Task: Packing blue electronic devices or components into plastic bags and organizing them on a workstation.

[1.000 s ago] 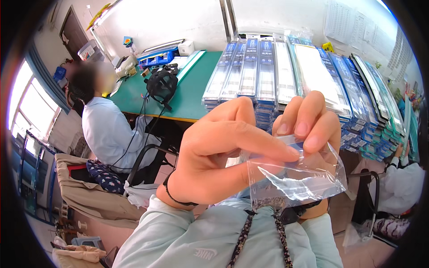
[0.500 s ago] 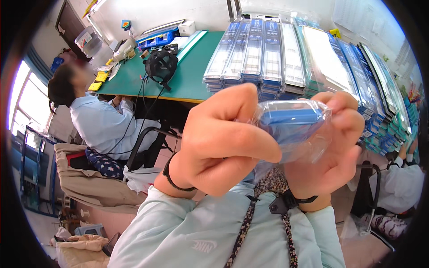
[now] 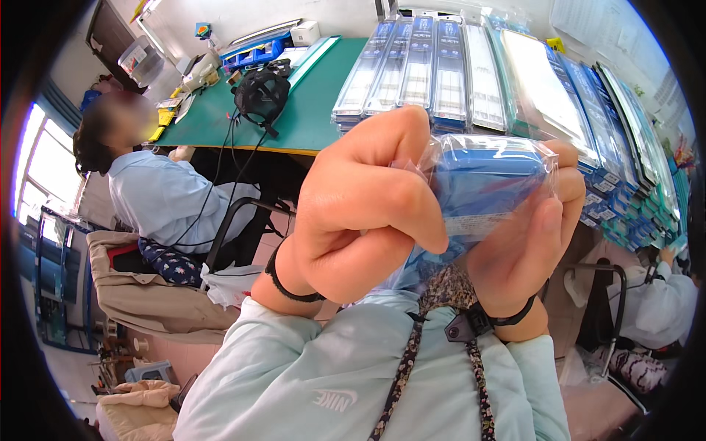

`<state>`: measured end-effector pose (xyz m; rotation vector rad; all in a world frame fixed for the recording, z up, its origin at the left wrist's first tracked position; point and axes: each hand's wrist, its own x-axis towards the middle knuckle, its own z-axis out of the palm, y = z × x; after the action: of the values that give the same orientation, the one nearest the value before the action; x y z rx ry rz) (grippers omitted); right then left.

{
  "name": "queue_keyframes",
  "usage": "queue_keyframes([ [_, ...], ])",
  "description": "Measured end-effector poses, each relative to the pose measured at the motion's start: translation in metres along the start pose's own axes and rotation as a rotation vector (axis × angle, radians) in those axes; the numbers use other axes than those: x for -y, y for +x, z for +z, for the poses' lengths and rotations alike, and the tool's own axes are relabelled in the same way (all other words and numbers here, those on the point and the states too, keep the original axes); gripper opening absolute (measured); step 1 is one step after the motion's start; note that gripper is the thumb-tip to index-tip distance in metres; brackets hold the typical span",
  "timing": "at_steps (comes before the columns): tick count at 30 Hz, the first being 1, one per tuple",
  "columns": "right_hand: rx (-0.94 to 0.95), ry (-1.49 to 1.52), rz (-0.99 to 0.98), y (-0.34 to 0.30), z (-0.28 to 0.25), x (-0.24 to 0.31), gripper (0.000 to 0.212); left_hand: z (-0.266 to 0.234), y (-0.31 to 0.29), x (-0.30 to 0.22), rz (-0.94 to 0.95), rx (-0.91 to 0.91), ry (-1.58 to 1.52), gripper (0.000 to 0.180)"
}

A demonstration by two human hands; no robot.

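A blue, rounded block-like item (image 3: 482, 176) sits inside a crinkled clear plastic bag (image 3: 478, 226), raised in front of my chest. A pale printed strip shows below the blue part; what the item is, I cannot make out. My left hand (image 3: 364, 198) is closed, pinching the bag's left edge between thumb and curled fingers. On the other side, my right hand (image 3: 526, 242) grips the right end, its fingers behind the bag and its thumb along the near side. Part of the right palm shows through the film.
Behind my hands stands a green table (image 3: 320, 110) with stacks of long blue-and-white packages (image 3: 415, 73) and a black mesh headgear (image 3: 262, 95) with cables. A person in light blue (image 3: 165, 195) sits at left; another person (image 3: 654, 301) is at far right. A beige coat (image 3: 140, 294) hangs over a chair.
The bagged blue item has turned slightly, so its printed strip now shows. My left hand has shifted up a little. The seated person at left has turned the head.
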<state>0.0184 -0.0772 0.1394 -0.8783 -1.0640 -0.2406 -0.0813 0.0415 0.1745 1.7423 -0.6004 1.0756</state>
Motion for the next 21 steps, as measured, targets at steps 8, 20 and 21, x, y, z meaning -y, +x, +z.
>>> queue_keyframes([
  [8,-0.043,0.244,0.036,-0.004,0.004,-0.002,0.02,0.0,-0.002,0.005,0.013,0.018,-0.031,0.017],
  [20,0.031,-0.085,0.252,-0.007,0.004,0.003,0.041,-0.011,0.0,0.019,0.28,0.032,0.081,0.012],
  [21,0.055,-0.119,0.202,-0.006,0.001,0.002,0.04,-0.011,0.001,0.02,0.283,0.034,0.075,0.012],
])
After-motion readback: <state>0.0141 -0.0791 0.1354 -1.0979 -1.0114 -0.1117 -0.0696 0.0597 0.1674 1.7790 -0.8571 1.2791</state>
